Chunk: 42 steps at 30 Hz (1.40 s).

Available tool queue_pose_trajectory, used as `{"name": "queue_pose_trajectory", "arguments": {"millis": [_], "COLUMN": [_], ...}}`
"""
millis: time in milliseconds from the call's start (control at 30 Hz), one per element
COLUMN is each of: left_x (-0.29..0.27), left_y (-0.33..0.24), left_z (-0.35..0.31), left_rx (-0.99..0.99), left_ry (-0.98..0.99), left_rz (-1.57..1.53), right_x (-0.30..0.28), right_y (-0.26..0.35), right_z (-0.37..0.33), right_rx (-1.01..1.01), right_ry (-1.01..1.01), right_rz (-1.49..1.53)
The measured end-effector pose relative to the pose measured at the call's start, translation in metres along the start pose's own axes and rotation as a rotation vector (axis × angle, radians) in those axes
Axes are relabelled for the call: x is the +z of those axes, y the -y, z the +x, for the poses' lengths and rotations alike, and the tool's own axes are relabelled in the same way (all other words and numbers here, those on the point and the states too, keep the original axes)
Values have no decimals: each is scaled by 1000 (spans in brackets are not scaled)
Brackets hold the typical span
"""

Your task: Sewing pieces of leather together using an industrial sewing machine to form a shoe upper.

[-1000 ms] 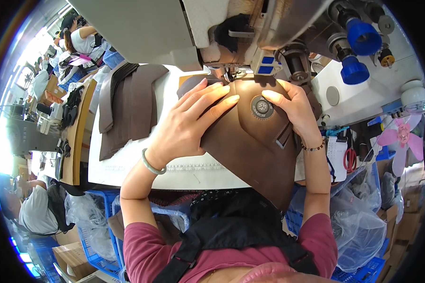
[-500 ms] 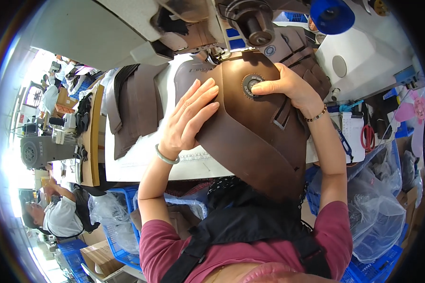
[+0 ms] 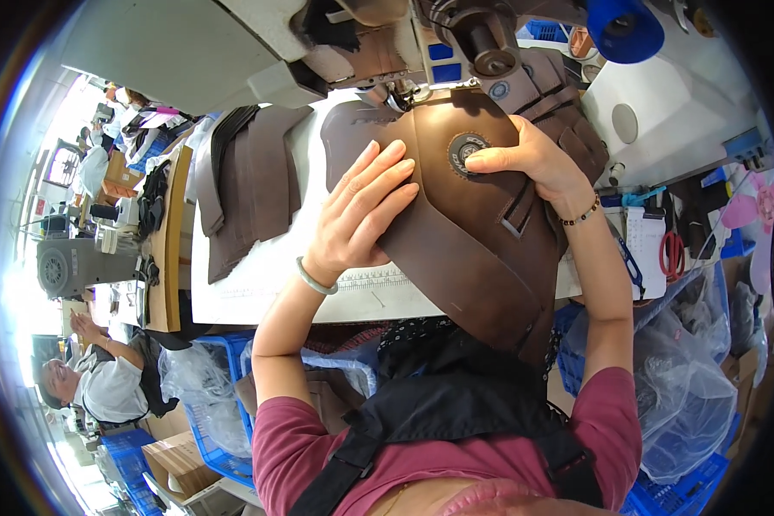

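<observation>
My left hand (image 3: 359, 211) lies flat with its fingers stretched, pressing on a dark brown leather-like strip (image 3: 464, 267) beside its seam edge. That strip runs along a wider brown panel (image 3: 456, 202), which bears a round black badge (image 3: 462, 151) and a slanted slot. My right hand (image 3: 549, 168) grips the panel's right edge, the thumb on the badge and the fingers mostly hidden beneath. At the top, the panels reach the sewing machine's foot area (image 3: 400, 96); the needle is hard to make out. The lower end of the work hangs past the table edge towards my lap.
Brown cut pieces (image 3: 254, 176) are stacked left on the white table (image 3: 318, 303), which has a ruler strip. More sewn brown pieces (image 3: 559, 99) lie behind my right hand. Red scissors (image 3: 672, 255) lie at right. Plastic-lined blue crates (image 3: 219, 404) flank me. A co-worker (image 3: 103, 383) sits at far left.
My left hand and the brown panels have shifted slightly right. My right hand keeps its hold, thumb still on the badge. The co-worker at far left has shifted posture a little.
</observation>
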State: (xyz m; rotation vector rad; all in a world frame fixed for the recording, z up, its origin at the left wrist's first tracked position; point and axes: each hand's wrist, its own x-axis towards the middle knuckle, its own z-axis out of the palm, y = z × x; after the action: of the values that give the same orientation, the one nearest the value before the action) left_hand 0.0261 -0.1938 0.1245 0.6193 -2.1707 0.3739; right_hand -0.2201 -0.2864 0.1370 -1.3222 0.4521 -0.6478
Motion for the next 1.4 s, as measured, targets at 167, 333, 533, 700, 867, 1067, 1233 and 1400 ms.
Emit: {"name": "queue_pose_trajectory", "arguments": {"millis": [167,333,533,700,867,1067,1233,1400], "left_x": [6,5,2,-5,-11,-6,-6,-6], "left_y": [0,-5,-9,-12,-15,-14,-9,-3], "left_z": [-1,3,11,17,21,20,20,23], "left_rx": [2,28,65,95,103,130,130,116], "left_ry": [-32,-13,-25,-3,11,-7,-30,-39], "left_rz": [42,171,217,262,281,274,280,277], "right_x": [3,3,5,10,20,20,17,14], "right_y": [0,-4,-2,7,9,9,10,14], "right_z": [-3,-2,-3,-8,-11,-12,-8,-2], "right_rx": [-10,8,6,1,-142,-152,-142,-164], "right_ry": [-34,-45,-69,-196,-280,-326,-299,-316], "right_rz": [-4,62,57,26,-113,-134,-133,-150]}}
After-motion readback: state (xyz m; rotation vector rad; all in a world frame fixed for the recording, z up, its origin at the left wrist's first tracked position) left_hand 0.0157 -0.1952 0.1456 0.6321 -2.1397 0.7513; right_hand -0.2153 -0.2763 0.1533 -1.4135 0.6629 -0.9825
